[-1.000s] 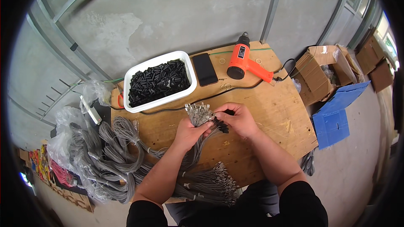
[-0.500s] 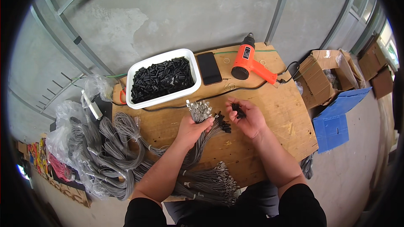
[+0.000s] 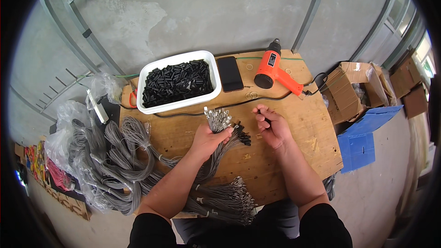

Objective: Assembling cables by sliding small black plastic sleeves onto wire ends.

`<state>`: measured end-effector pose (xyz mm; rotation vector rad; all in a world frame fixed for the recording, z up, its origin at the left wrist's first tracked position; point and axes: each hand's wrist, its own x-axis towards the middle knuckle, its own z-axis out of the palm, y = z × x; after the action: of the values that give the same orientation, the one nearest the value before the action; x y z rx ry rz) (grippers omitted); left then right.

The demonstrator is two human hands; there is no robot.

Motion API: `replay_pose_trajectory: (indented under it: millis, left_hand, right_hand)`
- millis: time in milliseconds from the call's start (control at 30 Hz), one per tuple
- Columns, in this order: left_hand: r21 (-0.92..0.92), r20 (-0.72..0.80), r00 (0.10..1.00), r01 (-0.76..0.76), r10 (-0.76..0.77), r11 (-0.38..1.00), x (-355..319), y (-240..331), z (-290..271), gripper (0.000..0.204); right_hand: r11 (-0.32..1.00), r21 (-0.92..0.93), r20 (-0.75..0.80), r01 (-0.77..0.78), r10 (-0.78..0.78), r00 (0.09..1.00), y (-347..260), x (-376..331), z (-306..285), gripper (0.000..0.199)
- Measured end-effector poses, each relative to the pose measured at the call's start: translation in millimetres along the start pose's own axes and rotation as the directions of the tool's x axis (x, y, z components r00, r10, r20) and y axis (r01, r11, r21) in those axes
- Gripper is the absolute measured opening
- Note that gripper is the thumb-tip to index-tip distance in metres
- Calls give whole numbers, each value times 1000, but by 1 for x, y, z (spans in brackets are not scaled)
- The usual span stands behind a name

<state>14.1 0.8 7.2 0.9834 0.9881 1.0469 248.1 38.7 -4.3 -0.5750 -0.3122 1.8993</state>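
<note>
My left hand (image 3: 207, 140) is closed around a bundle of thin grey cables. Their silvery metal ends (image 3: 217, 118) fan out above my thumb. To the right of that fist, some cable ends carry black tube pieces (image 3: 243, 135). My right hand (image 3: 274, 131) is a short way to the right, palm up, fingers curled over small black tube pieces, mostly hidden now. A white tub (image 3: 217, 79) full of short black tubes (image 3: 177, 82) stands beyond my left hand. More cables with metal ends (image 3: 241, 197) lie near the table's front edge.
An orange heat gun (image 3: 271, 71) lies at the far right of the wooden table (image 3: 303, 151), its black cord crossing behind my hands. A black phone (image 3: 230, 74) is beside the tub. Coiled grey cables (image 3: 124, 156) and plastic bags crowd the left. Cardboard boxes (image 3: 342, 96) stand right.
The fingers of my right hand have curled in more over the black tube pieces, and its fingertips have shifted slightly right. My left hand keeps its hold on the cables. The view has shifted slightly.
</note>
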Motion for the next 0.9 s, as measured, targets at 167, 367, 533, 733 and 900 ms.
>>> replay_pose_trajectory:
  millis: [167, 367, 533, 733, 900]
  left_hand:
    - [-10, 12, 1000, 1, -1, 1000, -1, 2, -1, 8]
    - [-2, 29, 1000, 5, -5, 1000, 0, 0, -5, 8]
    - [-4, 25, 1000, 15, -15, 1000, 0, -2, -5, 9]
    - [-7, 16, 1000, -18, 18, 1000, 0, -4, -6, 9]
    - [-32, 28, 1000, -1, 2, 999, 0, -3, -7, 8]
  right_hand:
    - [984, -176, -65, -39, 28, 997, 4, -3, 14, 25]
    - [934, -358, -22, -6, -2, 1000, 9, -10, 26, 26]
    - [919, -393, -38, -25, 11, 999, 12, -9, 28, 21]
    - [890, -453, -22, -53, 48, 999, 18, -10, 27, 14]
    - [859, -512, 14, -26, 39, 999, 22, -11, 27, 11]
